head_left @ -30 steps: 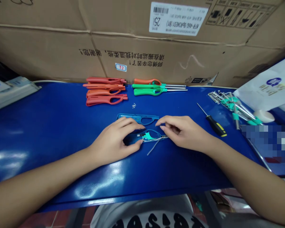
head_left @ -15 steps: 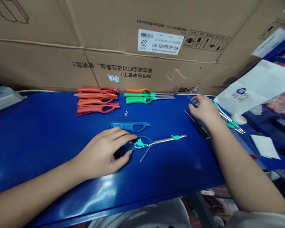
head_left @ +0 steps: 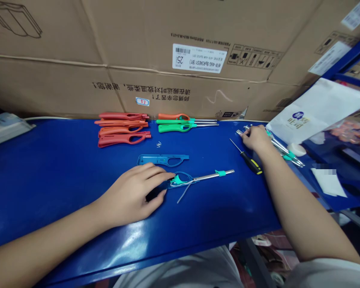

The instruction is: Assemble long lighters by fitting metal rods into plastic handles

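My left hand [head_left: 135, 192] is closed around the handle end of an opened blue gas lighter [head_left: 184, 176] lying on the table. Its turquoise trigger [head_left: 176, 180], white wires and long metal tube [head_left: 205, 176] show past my fingertips; the hand hides the rest. A thin clear tube [head_left: 183, 195] sticks out beside it. Just behind lies the loose other blue handle half [head_left: 165, 159]. At the right, my right hand [head_left: 256, 138] pinches a metal tube [head_left: 239, 132], whose end pokes out past the fingers. More metal tubes with turquoise parts [head_left: 288, 154] lie beside that hand.
A screwdriver [head_left: 252, 163] lies left of my right forearm. Several red and orange handle shells [head_left: 123, 139] and green and orange lighters [head_left: 174, 128] line the back, before a large carton [head_left: 144, 40]. Small screws [head_left: 159, 144] lie near the middle. A white bag [head_left: 315, 108] stands at the right.
The fingers of my right hand have closed together, and a metal tube end now protrudes at their left. My left hand stays on the blue lighter. The view has shifted slightly.
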Available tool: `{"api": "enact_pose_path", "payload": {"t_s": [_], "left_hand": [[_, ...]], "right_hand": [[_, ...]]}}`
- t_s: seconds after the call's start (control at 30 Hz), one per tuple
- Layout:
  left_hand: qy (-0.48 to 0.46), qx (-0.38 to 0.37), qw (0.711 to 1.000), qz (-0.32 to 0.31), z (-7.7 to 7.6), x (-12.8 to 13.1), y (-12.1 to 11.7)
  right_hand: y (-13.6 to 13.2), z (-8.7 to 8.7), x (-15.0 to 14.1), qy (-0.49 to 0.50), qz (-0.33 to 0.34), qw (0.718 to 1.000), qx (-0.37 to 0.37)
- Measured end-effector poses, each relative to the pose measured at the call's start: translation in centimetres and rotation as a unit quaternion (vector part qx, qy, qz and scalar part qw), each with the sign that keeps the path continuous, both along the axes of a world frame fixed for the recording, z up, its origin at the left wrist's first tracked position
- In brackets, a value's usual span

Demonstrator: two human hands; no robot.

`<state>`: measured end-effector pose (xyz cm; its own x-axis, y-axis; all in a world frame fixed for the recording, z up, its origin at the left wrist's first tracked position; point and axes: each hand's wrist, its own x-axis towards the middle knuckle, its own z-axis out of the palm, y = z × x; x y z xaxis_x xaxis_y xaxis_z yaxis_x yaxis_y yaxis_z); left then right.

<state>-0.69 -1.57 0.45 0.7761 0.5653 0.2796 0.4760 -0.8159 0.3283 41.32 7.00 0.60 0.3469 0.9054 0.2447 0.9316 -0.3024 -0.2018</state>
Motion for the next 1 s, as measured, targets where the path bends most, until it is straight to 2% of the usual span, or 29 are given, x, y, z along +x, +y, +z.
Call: {"api": "enact_pose_path", "payload": {"t_s": [0.1, 0.2, 0.23, 0.3, 0.33, 0.4, 0.47, 0.53, 0.67, 0.77, 0.9, 0.97, 1.0], "left_hand": [[-0.019, -0.035, 0.999, 0.0, -0.4, 0.1, 0.0], [-0.058, -0.071, 0.996, 0.011, -1.2, 0.3, 0.0], [-0.071, -0.082, 0.994, 0.013, -1.4, 0.4, 0.0], [-0.098, -0.093, 0.991, 0.019, -1.6, 0.7, -0.1], [-0.108, -0.096, 0.989, 0.022, -1.6, 0.8, -0.1], [-0.123, -0.096, 0.987, 0.027, -1.3, 1.0, -0.1], [-0.135, -0.087, 0.987, 0.019, -0.9, 1.2, -0.2], [-0.152, -0.075, 0.986, -0.006, -0.6, 1.4, -0.2], [-0.19, -0.075, 0.978, -0.049, -0.5, 1.4, -0.4], [-0.222, -0.085, 0.969, -0.063, -0.7, 1.3, -0.4], [-0.224, -0.094, 0.97, -0.024, -0.6, 1.1, -0.3], [-0.212, -0.109, 0.971, 0.008, -0.5, 1.0, -0.2], [-0.21, -0.119, 0.97, 0.019, -0.4, 1.0, -0.2]], "right_hand": [[-1.1, 1.7, -2.7, 0.027, 0.053, 0.998, -0.032], [-3.9, 3.1, -7.4, 0.072, 0.17, 0.98, -0.068], [-5.2, 3.3, -9.2, 0.088, 0.229, 0.966, -0.077], [-8.0, 3.4, -12.7, 0.103, 0.399, 0.908, -0.072], [-9.2, 3.2, -14.2, 0.094, 0.456, 0.883, -0.061], [-11.1, 2.6, -16.4, 0.05, 0.537, 0.84, -0.056], [-11.9, 1.9, -17.3, 0.026, 0.58, 0.813, -0.036], [-12.1, 1.4, -17.3, 0.062, 0.586, 0.808, -0.018], [-11.6, 1.3, -16.9, 0.185, 0.555, 0.811, -0.023], [-11.7, 1.7, -16.9, 0.214, 0.536, 0.816, -0.044], [-11.4, 2.4, -16.5, 0.244, 0.449, 0.855, -0.082], [-10.9, 2.7, -15.8, 0.241, 0.438, 0.859, -0.112], [-10.7, 2.8, -15.4, 0.23, 0.454, 0.851, -0.13]]}}
